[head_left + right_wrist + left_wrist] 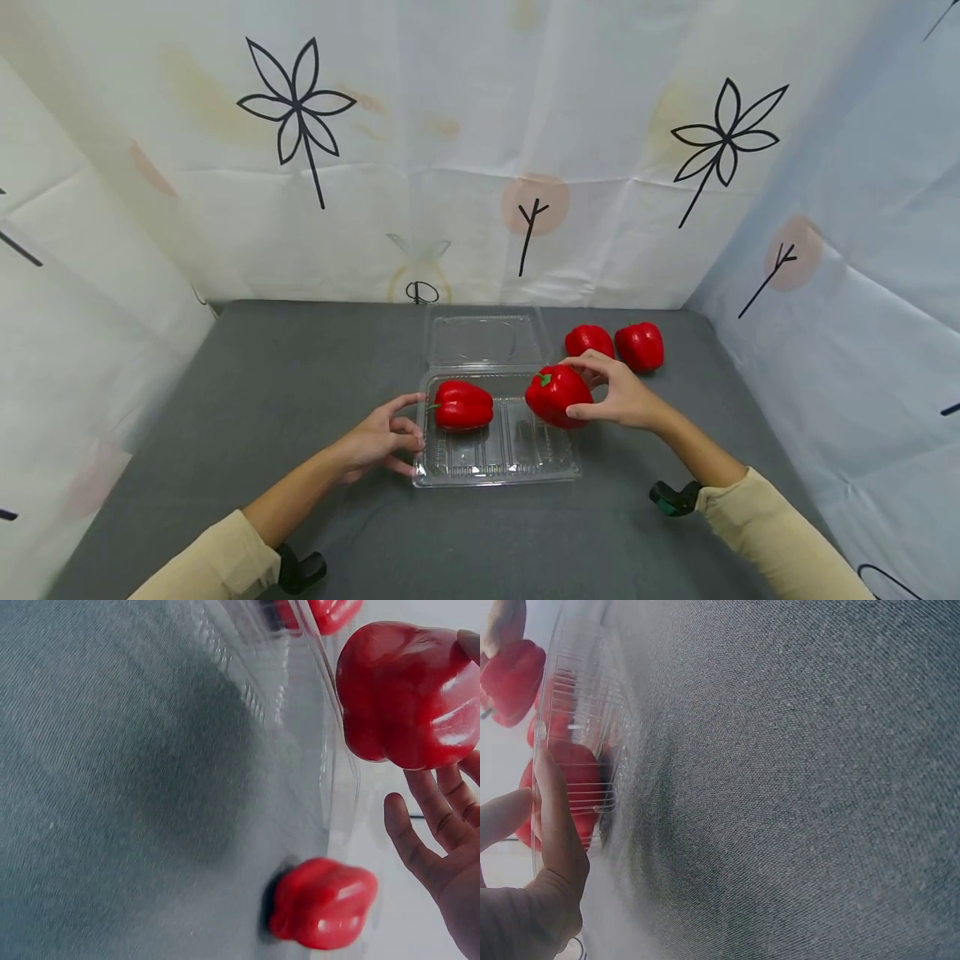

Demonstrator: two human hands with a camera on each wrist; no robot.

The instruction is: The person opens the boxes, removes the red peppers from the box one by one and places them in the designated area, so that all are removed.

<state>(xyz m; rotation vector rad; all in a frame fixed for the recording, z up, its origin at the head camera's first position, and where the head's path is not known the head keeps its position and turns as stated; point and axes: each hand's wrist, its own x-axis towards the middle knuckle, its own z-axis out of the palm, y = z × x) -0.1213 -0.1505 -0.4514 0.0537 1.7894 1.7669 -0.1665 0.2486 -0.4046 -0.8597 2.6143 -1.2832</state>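
Note:
My right hand [621, 398] holds a red bell pepper [557, 397] between thumb and fingers, over the right part of a clear plastic container [495, 482]. In the right wrist view, the held bell pepper [409, 694] is up at the container's rim, clear of the table. Another red bell pepper [463, 406] lies on its side in the left part of the container, its green stem to the left. At the container's left side, my left hand [378, 442] grips the edge; the left wrist view shows a finger [559, 817] along the outer wall.
The container's lid [483, 336] lies folded open toward the back. Two more red bell peppers, one nearer [588, 340] the lid and one farther right [640, 347], rest on the grey table [315, 358]. A printed white cloth [450, 150] hangs behind and at both sides.

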